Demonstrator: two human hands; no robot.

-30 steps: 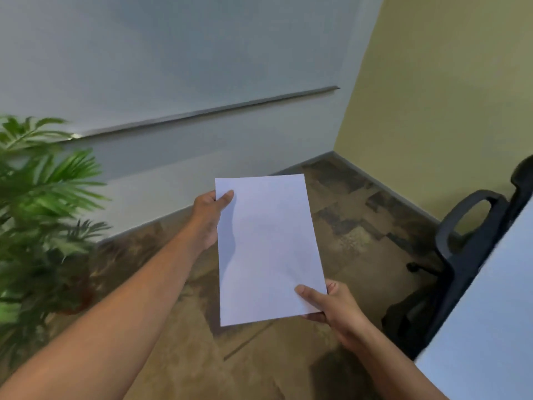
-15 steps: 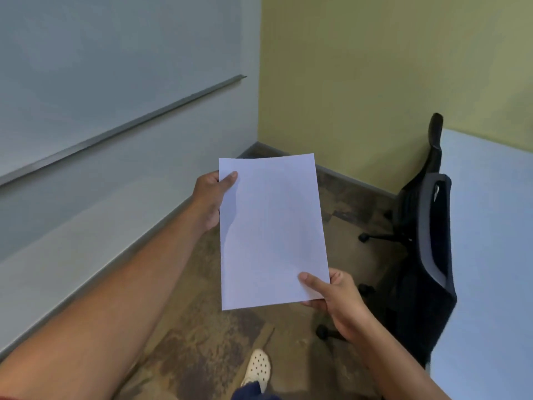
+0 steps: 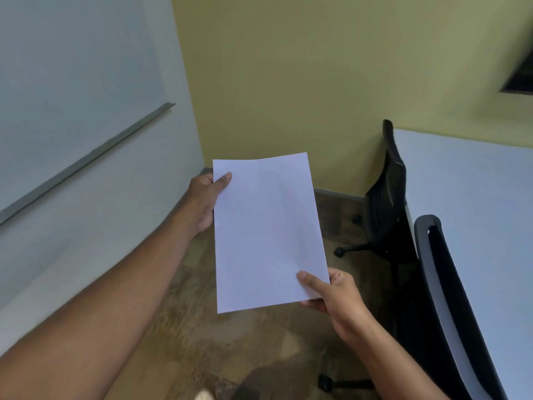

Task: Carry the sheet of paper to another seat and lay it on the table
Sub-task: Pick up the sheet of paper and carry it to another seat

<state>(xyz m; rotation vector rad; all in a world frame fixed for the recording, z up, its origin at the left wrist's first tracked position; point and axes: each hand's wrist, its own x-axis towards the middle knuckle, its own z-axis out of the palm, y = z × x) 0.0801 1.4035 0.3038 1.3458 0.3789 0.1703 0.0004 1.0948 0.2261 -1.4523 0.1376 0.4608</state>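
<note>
Paper sheet (image 3: pixel 268 229) pinched by left hand (image 3: pixel 203 202) and right hand (image 3: pixel 336 295) | mid-carry | white worktop (image 3: pixel 473 197) at right, laying left

Blank white sheet of paper (image 3: pixel 268 232) held flat in mid-air, unfolded; beside the white table (image 3: pixel 476 203).

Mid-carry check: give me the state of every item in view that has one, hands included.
sheet of paper: held in the air over the floor, flat, not yet on the table
left hand: pinches the sheet's upper left edge, thumb on top
right hand: pinches the sheet's lower right corner, thumb on top
table: bare where visible, to the right
far chair: pushed against the table
near chair: pushed against the table
</note>
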